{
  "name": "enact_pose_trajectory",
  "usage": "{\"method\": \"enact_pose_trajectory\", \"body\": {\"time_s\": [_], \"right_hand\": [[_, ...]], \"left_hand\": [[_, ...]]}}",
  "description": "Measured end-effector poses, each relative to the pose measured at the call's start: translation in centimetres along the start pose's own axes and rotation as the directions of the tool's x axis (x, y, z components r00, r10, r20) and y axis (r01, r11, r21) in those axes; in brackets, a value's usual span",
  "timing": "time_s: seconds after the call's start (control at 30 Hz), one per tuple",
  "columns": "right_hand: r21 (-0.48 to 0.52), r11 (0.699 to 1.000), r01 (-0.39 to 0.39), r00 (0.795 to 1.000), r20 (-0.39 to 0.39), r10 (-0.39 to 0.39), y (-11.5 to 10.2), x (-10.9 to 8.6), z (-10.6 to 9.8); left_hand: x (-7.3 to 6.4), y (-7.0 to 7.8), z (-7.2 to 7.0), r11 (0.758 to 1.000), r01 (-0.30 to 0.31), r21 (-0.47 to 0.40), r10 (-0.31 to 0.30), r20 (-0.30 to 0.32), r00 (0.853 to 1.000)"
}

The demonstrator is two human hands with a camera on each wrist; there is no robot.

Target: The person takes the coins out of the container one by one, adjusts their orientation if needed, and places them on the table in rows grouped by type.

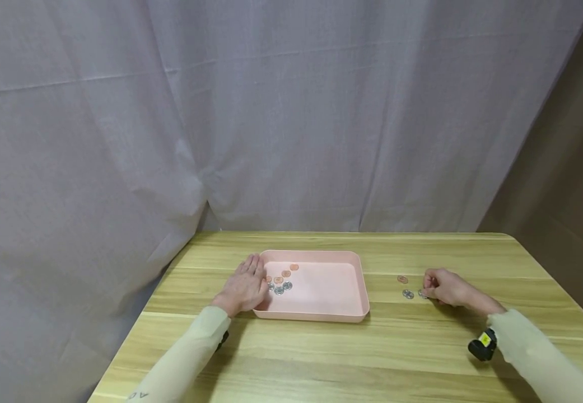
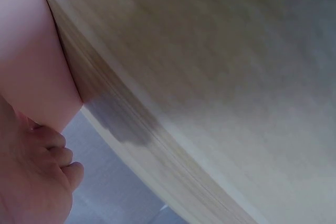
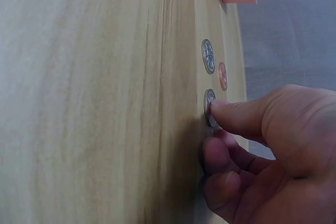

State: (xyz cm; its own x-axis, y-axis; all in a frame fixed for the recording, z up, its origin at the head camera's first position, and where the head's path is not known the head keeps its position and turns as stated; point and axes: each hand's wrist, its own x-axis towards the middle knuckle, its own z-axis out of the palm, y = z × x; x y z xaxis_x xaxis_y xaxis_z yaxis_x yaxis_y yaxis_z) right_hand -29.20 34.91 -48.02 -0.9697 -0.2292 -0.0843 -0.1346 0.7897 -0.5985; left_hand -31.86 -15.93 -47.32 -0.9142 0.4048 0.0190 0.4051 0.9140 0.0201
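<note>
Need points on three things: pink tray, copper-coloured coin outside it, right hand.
Pink tray (image 1: 327,286): head view, bare part of its floor.
Copper-coloured coin (image 3: 223,76): right wrist view, middle of its upper face.
Right hand (image 1: 448,287): head view, back of the hand.

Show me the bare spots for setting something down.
Free: the right half of the pink tray; the table strip between tray and loose coins; the table's near part between both sleeves. Crowded: the tray's left end, tray coins beside the left hand; around the right hand.
</note>
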Motion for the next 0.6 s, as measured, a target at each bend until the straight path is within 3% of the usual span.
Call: {"method": "enact_pose_trajectory", "body": {"time_s": [0.23, 0.47, 0.6], "right_hand": [[-0.006, 1.0, 0.023, 1.0, -0.012, -0.023, -0.8, 0.0, -0.3], [-0.078, 0.99, 0.121, 0.992, -0.03, -0.124, -3.2, 0.6, -1.1], [-0.073, 0.991, 0.111, 0.994, 0.001, -0.111, -4.8, 1.3, -1.3]], "left_hand": [[0.1, 0.0, 0.0, 1.0, -0.001, -0.001, 0.001, -0.002, 1.0], [0.1, 0.0, 0.0, 1.0, 0.001, 0.0, -0.001, -0.002, 1.0], [0.1, -0.1, 0.1, 1.0, -0.007, -0.004, 0.007, -0.013, 1.0]]}}
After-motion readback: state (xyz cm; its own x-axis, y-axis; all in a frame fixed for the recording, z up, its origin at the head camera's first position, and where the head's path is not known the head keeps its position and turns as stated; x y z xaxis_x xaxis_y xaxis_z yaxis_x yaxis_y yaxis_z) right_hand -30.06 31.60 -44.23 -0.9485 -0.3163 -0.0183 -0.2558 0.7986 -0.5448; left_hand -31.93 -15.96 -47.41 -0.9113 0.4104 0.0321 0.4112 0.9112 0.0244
